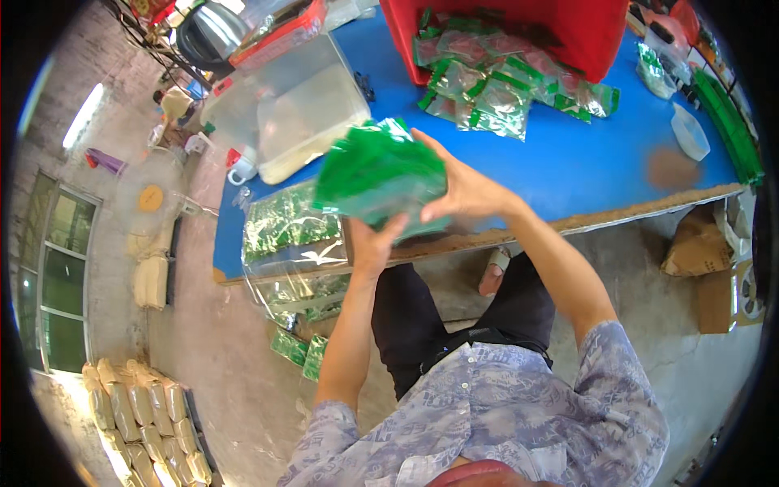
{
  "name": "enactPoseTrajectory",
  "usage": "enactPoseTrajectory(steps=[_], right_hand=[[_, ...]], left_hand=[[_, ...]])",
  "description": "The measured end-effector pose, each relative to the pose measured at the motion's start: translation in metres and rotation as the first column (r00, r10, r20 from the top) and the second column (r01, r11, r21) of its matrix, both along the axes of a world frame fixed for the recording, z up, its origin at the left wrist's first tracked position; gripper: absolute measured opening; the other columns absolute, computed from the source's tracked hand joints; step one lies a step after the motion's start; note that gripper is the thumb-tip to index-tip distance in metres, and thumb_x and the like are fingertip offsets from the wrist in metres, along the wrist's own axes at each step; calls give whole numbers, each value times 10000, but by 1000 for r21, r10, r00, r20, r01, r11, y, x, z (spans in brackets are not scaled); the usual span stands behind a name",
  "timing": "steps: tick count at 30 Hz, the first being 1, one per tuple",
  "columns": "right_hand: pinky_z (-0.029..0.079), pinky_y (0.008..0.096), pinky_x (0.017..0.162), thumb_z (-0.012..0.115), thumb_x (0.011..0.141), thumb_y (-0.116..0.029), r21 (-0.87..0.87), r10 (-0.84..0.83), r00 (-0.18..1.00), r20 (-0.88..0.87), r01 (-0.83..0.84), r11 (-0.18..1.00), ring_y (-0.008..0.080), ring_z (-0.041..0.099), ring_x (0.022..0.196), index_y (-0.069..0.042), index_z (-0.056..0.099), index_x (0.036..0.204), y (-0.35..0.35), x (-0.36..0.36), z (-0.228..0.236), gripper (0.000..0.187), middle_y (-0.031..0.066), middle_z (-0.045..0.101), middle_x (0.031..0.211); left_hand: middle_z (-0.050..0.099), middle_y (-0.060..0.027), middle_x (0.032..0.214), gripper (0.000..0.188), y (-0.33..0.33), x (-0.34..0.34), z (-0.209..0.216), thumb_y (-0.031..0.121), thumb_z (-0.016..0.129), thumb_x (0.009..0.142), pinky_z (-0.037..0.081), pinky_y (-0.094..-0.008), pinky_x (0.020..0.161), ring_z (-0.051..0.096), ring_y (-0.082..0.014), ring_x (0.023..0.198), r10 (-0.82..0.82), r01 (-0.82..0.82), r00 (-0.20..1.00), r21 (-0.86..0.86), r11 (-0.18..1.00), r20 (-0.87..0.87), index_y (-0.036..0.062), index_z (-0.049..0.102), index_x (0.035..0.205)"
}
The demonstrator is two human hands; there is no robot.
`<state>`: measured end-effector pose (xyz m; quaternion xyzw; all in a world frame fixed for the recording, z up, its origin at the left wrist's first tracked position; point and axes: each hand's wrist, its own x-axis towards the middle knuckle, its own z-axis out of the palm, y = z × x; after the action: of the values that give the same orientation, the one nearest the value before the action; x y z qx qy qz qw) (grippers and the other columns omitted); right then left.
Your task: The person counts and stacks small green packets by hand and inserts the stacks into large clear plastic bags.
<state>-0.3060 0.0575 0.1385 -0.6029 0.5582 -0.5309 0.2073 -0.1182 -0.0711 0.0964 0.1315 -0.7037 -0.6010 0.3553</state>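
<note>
Between my two hands is a thick stack of small clear plastic packets with green tops (377, 174), held up over the near edge of the table. My left hand (373, 243) grips the stack from below, its thumb pressed on the near side. My right hand (466, 183) closes round the right side, with fingers behind the packets. Left of the stack, a large clear plastic bag (292, 231) with green-marked packets inside lies on the table and hangs over its edge. More loose green-topped packets (487, 97) spill from a red bin (503, 40) at the far side.
The blue table (584, 162) has a worn front edge. A translucent plastic tub (312, 114) stands at the far left near a kettle (213, 32). At right are a clear scoop-like dish (690, 130) and green strips (730, 126). Two green packets (302, 351) lie on the floor.
</note>
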Motion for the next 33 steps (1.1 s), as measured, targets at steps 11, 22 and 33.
enactPoseTrajectory(steps=[11,22,33], right_hand=[[373,446,1122,912,650,-276,117,-339,937,86,328,937,424,429,1357,-41,110,1559,9,20,-51,1236,273,430,1452],[411,461,1072,898,661,-286,121,-260,961,-92,270,955,435,470,1294,-81,195,1540,0,10,-31,1144,263,463,1419],[399,498,1041,885,669,-284,-71,-294,856,-426,292,954,462,478,1250,-4,303,1425,11,12,-62,995,267,539,1289]], left_hand=[[449,-114,1415,1045,3,-36,-10,-7,822,730,425,-407,1084,493,-244,1290,-156,163,983,71,984,-97,67,172,1544],[384,-101,1477,1249,-16,-39,9,64,885,688,418,-407,1101,459,-262,1326,-285,314,940,145,938,-190,121,25,1591],[369,-105,1508,1271,-10,-22,-26,91,906,678,361,-399,1136,397,-236,1381,-273,285,958,194,939,-87,68,17,1586]])
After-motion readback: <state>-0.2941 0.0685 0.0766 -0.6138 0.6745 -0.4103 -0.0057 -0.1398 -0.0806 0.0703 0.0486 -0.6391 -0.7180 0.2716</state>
